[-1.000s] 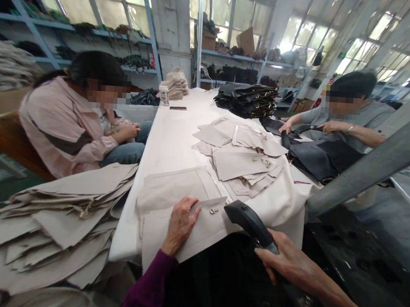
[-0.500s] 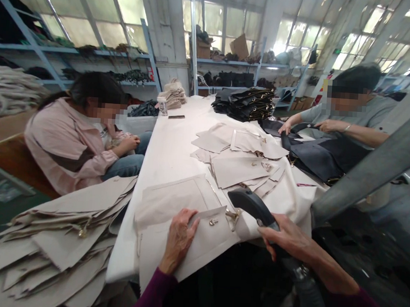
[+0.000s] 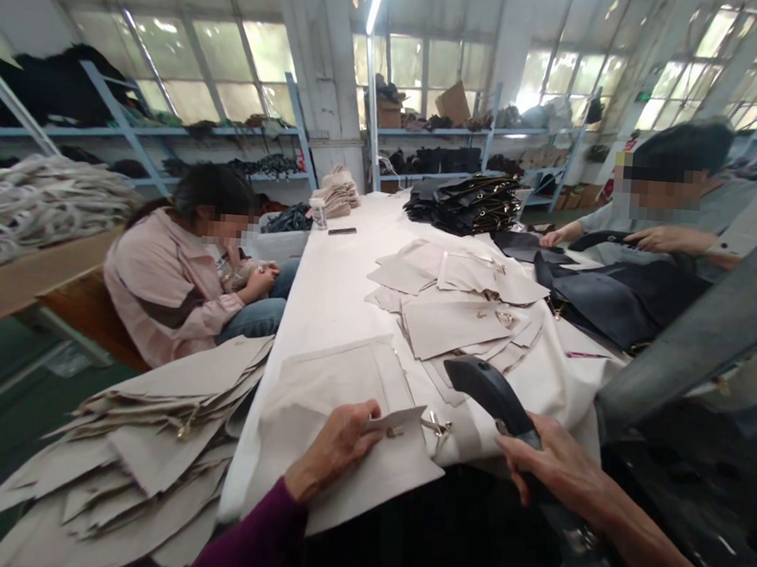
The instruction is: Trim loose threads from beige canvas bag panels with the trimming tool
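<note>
My left hand (image 3: 339, 447) pinches the upper edge of a beige bag panel (image 3: 371, 482) near the table's front edge, and that edge is slightly raised. Metal hardware (image 3: 438, 429) sticks out at the panel's right corner. My right hand (image 3: 544, 457) is wrapped round a black curved handle (image 3: 491, 393) that looks like a vacuum hose end. Its tip points left, above the white cloth and just beyond the hardware. Under the held panel lies another beige panel (image 3: 339, 371).
Beige pieces with metal fittings (image 3: 453, 323) are spread over the white table (image 3: 327, 271). A beige stack (image 3: 166, 441) stands at left, black bags (image 3: 462, 205) at the back. A metal post (image 3: 690, 357) slants at right. One person (image 3: 177, 278) sits left; another (image 3: 687, 219) handles black bags at right.
My left hand has gone from lying on the panel to gripping its edge, which is now lifted. My right hand still holds the black handle. The view has shifted, moving everything right and down.
</note>
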Demonstrator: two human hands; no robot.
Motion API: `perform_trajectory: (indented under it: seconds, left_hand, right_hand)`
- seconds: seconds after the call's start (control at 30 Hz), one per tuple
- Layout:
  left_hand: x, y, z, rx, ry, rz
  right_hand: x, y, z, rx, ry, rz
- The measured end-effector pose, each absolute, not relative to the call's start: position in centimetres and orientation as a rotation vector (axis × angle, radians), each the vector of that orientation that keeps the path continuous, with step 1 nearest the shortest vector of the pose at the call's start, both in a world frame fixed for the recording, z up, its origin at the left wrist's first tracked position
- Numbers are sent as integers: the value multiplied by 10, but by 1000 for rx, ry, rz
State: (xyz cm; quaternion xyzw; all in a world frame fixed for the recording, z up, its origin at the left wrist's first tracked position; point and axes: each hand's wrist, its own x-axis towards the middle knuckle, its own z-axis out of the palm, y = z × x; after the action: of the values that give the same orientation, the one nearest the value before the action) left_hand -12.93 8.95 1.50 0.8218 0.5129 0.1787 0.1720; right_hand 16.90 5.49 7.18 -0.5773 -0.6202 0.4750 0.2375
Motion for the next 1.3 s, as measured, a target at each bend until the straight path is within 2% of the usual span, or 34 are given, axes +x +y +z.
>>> perform_trajectory:
  seconds: [0.2, 0.3, 0.37, 0.5, 0.63, 1.03, 1.3]
  left_hand:
    - [-142, 122, 92, 3068, 1686, 435]
    - [-134, 129, 109, 3304, 1616, 504]
    - [-121, 126, 94, 3398, 1491, 551]
    - [-90, 109, 21, 3412, 1131, 558]
    - [-76, 89, -29, 3176, 1388, 630]
    - [-79, 75, -55, 3064, 1537, 822]
    - [-74, 75, -46, 2874, 1645, 797]
  right_hand:
    - [190, 25, 78, -1576, -1777, 1228]
    - [197, 15, 79, -1600, -1788, 1188]
    - [201, 9, 82, -1628, -1782, 1157]
    - [205, -7, 87, -1661, -1794, 1135]
    - [199, -20, 84, -1702, -1818, 1171]
    - [138, 4, 64, -1637, -1822, 1307]
    - [128, 30, 60, -1633, -1824, 1232]
